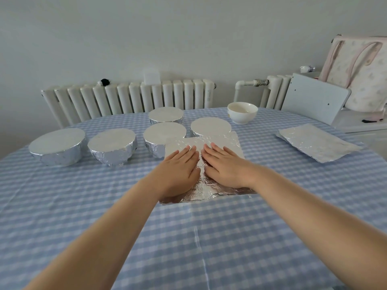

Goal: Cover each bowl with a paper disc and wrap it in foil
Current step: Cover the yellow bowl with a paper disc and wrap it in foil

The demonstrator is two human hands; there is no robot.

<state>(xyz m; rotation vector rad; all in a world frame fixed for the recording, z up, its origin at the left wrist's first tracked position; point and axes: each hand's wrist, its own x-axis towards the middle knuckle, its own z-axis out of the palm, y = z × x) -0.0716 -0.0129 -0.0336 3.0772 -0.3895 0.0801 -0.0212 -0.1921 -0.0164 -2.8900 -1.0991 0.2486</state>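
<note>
Standing unwrapped, white bowl point(242, 112) empty

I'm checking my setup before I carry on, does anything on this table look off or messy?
Little stands out. The silver foil sheet under both flat hands, left hand and right hand, is creased, and its near edge is ragged. One white ceramic bowl at the far right stands uncovered beside five foil-wrapped bowls. Nothing is spilled.

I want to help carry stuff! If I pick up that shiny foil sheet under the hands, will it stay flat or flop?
The foil sheet would probably flop and bend, since it looks thin and already wrinkled. It likely weighs very little. It may tear or crease easily, so lift it gently, as both flat hands, left hand and right hand, treat it.
</note>
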